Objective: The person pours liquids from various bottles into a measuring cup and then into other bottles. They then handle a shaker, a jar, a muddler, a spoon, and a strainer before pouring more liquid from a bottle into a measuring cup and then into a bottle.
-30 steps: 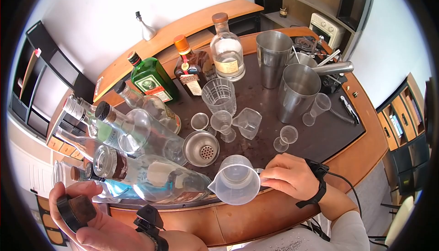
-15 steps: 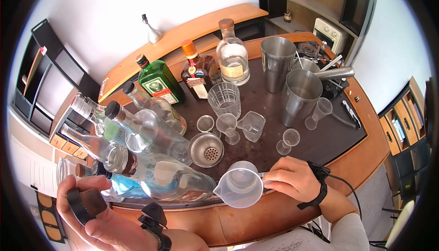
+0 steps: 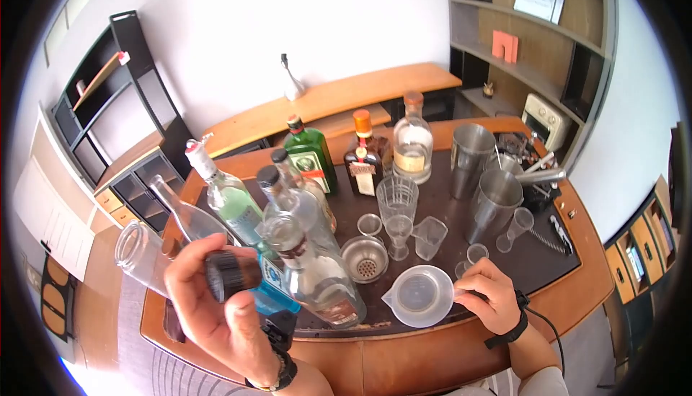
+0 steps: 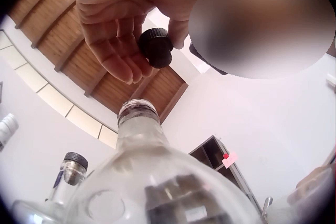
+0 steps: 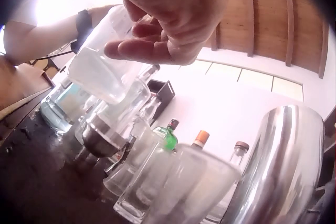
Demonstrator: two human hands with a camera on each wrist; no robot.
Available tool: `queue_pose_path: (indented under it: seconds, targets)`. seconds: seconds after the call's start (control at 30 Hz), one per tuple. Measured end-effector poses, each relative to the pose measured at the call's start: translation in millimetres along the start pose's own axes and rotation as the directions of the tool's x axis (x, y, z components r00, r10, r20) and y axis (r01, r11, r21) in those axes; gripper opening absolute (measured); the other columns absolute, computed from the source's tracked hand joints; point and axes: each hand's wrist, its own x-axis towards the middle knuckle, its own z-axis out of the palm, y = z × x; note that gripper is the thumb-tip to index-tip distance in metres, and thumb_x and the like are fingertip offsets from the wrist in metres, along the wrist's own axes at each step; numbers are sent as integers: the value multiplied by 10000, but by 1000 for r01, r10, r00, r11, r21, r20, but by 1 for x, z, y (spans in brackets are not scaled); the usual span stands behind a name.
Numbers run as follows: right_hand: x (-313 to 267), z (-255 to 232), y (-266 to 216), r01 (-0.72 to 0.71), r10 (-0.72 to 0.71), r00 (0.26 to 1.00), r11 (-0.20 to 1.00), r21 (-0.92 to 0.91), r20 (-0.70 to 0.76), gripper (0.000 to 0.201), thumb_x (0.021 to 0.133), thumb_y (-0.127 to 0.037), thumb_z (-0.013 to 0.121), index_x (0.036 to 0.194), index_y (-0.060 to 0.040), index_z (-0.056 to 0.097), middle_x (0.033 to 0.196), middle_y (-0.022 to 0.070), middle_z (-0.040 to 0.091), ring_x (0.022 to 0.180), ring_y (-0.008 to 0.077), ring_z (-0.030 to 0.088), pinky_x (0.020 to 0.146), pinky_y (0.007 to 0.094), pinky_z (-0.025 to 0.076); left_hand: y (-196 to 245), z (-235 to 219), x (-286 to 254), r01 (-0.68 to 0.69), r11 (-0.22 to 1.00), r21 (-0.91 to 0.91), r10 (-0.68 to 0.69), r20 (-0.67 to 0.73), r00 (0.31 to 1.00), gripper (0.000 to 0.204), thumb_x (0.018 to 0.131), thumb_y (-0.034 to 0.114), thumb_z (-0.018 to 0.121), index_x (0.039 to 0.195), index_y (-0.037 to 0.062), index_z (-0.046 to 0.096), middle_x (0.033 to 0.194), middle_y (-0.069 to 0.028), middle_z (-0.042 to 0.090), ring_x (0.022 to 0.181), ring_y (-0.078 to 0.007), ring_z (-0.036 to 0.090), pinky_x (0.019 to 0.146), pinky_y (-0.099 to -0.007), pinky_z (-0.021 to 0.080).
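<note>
In the head view the left hand (image 3: 220,317) holds a black stopper (image 3: 225,275) between thumb and fingers, at the left of the open clear bottle (image 3: 317,273). The left wrist view shows the stopper (image 4: 156,47) in the hand (image 4: 131,19), above the uncapped bottle mouth (image 4: 138,109). My right hand (image 3: 489,296) pinches the handle of a translucent measuring jug (image 3: 419,296) near the table's front edge. From the right wrist the jug (image 5: 100,69) looks tilted, with the right hand (image 5: 168,29) at its handle.
Several bottles stand around, among them a green one (image 3: 311,157) and a blue one (image 3: 272,288). A strainer (image 3: 364,259), a cut glass (image 3: 397,198) and small measuring cups are mid-table. Metal shakers (image 3: 497,201) stand at the right. A glass jar (image 3: 140,252) is at the far left.
The head view has tilted up, so the scene sits lower in it. The left hand with the stopper has moved right, nearer the open bottle. The right hand still holds the jug.
</note>
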Motion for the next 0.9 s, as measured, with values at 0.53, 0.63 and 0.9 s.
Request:
queue_pose_path:
  seconds: [0.53, 0.63, 0.9]
  targets:
    - [101, -31, -63, 131, -135, 990, 988, 81, 44, 95, 953, -56, 616, 971, 31, 650, 902, 107, 644, 712, 159, 666, 647, 259, 504, -4, -34, 10, 96, 984, -148, -88, 56, 995, 516, 848, 318, 802, 1170, -28, 596, 1024, -66, 618, 872, -137, 627, 785, -259, 480]
    - [121, -34, -75, 86, -92, 994, 992, 93, 62, 125, 978, -90, 603, 981, 26, 652, 883, 78, 649, 700, 125, 650, 649, 251, 501, -5, -35, 11, 97, 983, -153, -89, 59, 994, 469, 837, 272, 807, 1149, -21, 616, 1013, -60, 625, 843, -135, 626, 768, -263, 485]
    - [161, -35, -106, 136, -135, 982, 991, 2, 136, 158, 992, -129, 595, 1003, 14, 662, 893, 51, 646, 759, 104, 624, 650, 253, 526, -5, -36, 14, 72, 982, -174, -64, 46, 997, 435, 794, 208, 825, 1110, -27, 639, 1011, -63, 635, 816, -143, 620, 753, -276, 496]
